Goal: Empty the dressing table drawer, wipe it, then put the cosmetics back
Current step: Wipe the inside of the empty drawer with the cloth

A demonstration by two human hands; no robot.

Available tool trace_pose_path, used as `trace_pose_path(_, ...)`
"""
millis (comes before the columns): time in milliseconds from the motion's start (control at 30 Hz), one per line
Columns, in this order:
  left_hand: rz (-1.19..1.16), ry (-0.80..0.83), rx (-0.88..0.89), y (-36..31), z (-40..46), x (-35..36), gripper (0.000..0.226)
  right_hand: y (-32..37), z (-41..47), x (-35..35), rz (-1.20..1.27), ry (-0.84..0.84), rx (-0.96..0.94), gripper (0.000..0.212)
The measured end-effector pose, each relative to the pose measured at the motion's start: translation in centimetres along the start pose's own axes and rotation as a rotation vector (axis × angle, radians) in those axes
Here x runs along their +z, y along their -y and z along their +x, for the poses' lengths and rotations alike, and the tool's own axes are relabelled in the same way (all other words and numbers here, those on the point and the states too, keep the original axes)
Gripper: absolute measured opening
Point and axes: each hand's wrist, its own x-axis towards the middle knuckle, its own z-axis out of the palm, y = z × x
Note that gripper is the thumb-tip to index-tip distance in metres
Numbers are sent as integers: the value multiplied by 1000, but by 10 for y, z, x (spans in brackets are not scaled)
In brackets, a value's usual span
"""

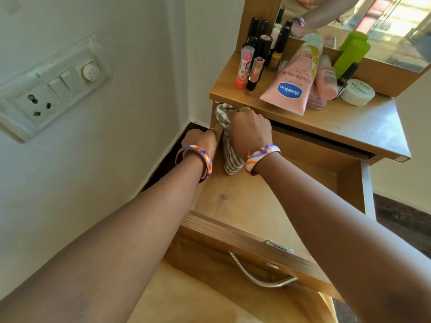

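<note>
Drawer [256,201]: pulled all the way out toward you, wooden floor bare apart from the cloth at the far left corner; metal handle [261,273] hangs on the front panel.
Cloth [229,157]: striped grey and white rag, bunched up against the drawer's left wall, top end poking out just under the desk [349,127] edge.
Right hand [250,134]: your fingers are curled tight around the cloth, knuckles up, pressing it into that back left corner. Patterned bangle on the wrist.
Left hand [201,139]: sits on the drawer's left side wall, right beside the cloth. Looks like it's gripping the wall's top edge, but the fingers are hidden behind it, so can't say for sure. Matching bangle here too.
Cosmetics: all up on the desk top, well clear of the drawer. Pink Vaseline tube [293,82] lies flat near the front edge, a white jar [356,92] to its right, a green bottle [352,50] against the mirror [384,26], and a cluster of lipsticks [253,59] and dark tubes standing at the left.
Wall: white switch panel [51,87] with a socket and dial, off to your left.
</note>
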Motion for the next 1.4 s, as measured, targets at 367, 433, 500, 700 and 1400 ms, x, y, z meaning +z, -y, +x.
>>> trace_pose_path(367,709,-189,534,10,-18,20,35,-44,-51,-3,-592,242,-43,19)
trace_pose_path(433,713,-193,540,10,-18,21,34,-63,-62,0,-681,307,13,18)
trace_pose_path(500,699,-191,526,9,-18,20,34,-90,-73,7,-644,447,121,26)
trace_pose_path(700,731,-169,502,7,-21,19,35,-130,-94,1,-612,597,390,28)
trace_pose_path(1400,494,-69,338,4,-21,13,21,-94,-127,-37,-58,1018,441,52)
